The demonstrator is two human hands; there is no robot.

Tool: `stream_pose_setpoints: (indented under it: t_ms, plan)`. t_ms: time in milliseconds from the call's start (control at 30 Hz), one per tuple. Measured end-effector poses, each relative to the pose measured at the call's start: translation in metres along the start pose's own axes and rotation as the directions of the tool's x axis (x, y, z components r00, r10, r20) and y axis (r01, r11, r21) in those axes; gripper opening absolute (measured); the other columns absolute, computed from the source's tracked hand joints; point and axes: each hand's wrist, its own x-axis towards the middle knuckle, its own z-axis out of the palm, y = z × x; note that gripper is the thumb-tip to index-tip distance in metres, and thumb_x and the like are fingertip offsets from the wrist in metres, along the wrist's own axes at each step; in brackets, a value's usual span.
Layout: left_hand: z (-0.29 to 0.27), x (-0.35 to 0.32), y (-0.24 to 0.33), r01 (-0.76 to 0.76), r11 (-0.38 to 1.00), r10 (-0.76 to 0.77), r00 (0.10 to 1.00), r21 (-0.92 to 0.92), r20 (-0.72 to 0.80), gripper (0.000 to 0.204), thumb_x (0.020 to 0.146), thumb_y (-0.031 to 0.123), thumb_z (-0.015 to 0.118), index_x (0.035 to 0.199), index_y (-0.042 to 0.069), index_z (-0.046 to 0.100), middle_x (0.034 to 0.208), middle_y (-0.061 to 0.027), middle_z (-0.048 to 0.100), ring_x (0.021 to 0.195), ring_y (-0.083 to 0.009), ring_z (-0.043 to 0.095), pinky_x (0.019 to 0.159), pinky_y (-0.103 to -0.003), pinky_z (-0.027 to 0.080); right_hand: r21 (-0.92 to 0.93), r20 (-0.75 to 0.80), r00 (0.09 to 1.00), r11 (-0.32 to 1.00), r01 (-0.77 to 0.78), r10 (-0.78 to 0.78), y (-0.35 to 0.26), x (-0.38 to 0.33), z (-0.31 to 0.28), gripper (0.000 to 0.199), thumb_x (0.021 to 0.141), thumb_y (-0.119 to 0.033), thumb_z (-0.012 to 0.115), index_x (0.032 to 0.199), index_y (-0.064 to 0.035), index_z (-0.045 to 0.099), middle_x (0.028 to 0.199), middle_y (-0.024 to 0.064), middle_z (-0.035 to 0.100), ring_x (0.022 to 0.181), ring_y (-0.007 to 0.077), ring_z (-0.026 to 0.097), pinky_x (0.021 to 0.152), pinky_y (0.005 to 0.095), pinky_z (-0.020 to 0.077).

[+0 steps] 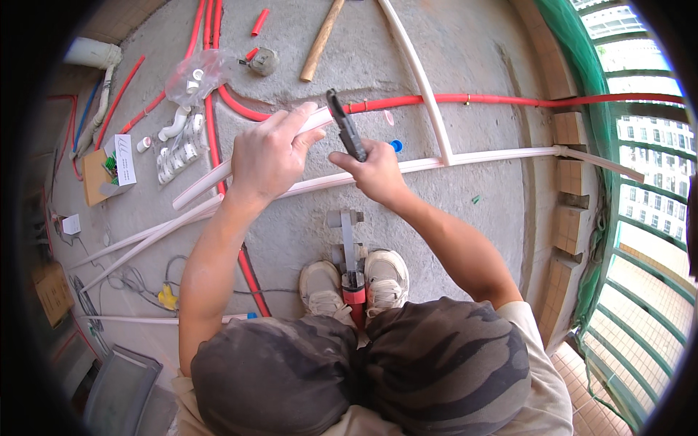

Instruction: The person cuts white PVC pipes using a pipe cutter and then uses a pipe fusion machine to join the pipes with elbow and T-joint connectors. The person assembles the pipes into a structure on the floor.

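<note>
My left hand [267,156] is wrapped round a short white plastic pipe [202,186] with a pink stripe, held slanting above the floor. The pipe's far end comes out past my fingers and meets a dark pipe cutter [347,129]. My right hand [378,171] grips the cutter by its handles. Whether the blade is closed on the pipe cannot be made out. Below my hands, a long white pipe [502,154] runs across the floor. Between my shoes stands a pipe fusion welder [353,291] with a red body and grey heating sockets.
Red conduit [502,99] is fixed along the concrete floor. At the left lie a bag of white fittings [182,149] and an opened box [120,171]. A wooden handle [322,40] lies ahead, near a blue cap [396,145]. Green netting [592,131] and railings border the right.
</note>
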Motion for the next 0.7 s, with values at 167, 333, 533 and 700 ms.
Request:
stream_pose_setpoints:
  t_ms: [167, 333, 533, 700]
  plan:
    - [-0.016, -0.022, -0.006, 0.059, 0.988, -0.082, 0.984, 0.145, 0.157, 0.037, 0.091, 0.031, 0.073, 0.119, 0.008, 0.069, 0.103, -0.0166, 0.073, 0.086, -0.0389, 0.071, 0.070, -0.046, 0.056, -0.039, 0.002, 0.998, 0.998, -0.056, 0.056, 0.033, -0.091, -0.078, 0.034, 0.091, -0.032, 0.075, 0.090, -0.0018, 0.060, 0.068, 0.0046, 0.056, 0.065, 0.0151, 0.057, 0.063, 0.0349, 0.0478]
    - [-0.007, -0.053, -0.020, 0.158, 0.984, -0.178, 0.895, 0.083, 0.410, 0.034, 0.093, 0.030, 0.071, 0.116, 0.005, 0.069, 0.099, -0.0184, 0.071, 0.091, -0.0400, 0.069, 0.076, -0.048, 0.054, -0.778, -0.035, 0.990, 0.626, 0.058, -0.136, 0.126, -0.177, -0.128, 0.065, 0.083, -0.033, 0.082, 0.131, -0.0007, 0.054, 0.122, 0.0179, 0.060, 0.115, 0.0385, 0.056, 0.101, 0.0487, 0.0433]
    - [0.006, -0.104, -0.030, 0.404, 0.907, -0.279, 0.790, -0.121, 0.546, 0.037, 0.093, 0.034, 0.069, 0.117, 0.005, 0.067, 0.102, -0.0221, 0.072, 0.098, -0.0425, 0.068, 0.082, -0.049, 0.052, -0.848, 0.061, 0.950, 0.485, 0.211, -0.307, 0.109, -0.178, -0.120, 0.084, 0.079, -0.038, 0.084, 0.146, -0.0034, 0.046, 0.141, 0.0197, 0.051, 0.128, 0.0381, 0.051, 0.112, 0.0493, 0.0377]
    - [0.021, -0.127, -0.027, 0.423, 0.905, -0.323, 0.743, -0.037, 0.586, 0.040, 0.092, 0.031, 0.072, 0.123, 0.006, 0.068, 0.104, -0.0202, 0.070, 0.099, -0.0414, 0.067, 0.085, -0.046, 0.052, -0.511, 0.026, 1.000, 0.859, 0.017, -0.004, 0.093, -0.109, -0.071, 0.066, 0.082, -0.030, 0.081, 0.136, -0.0030, 0.051, 0.131, 0.0190, 0.055, 0.110, 0.0367, 0.062, 0.090, 0.0452, 0.0531]
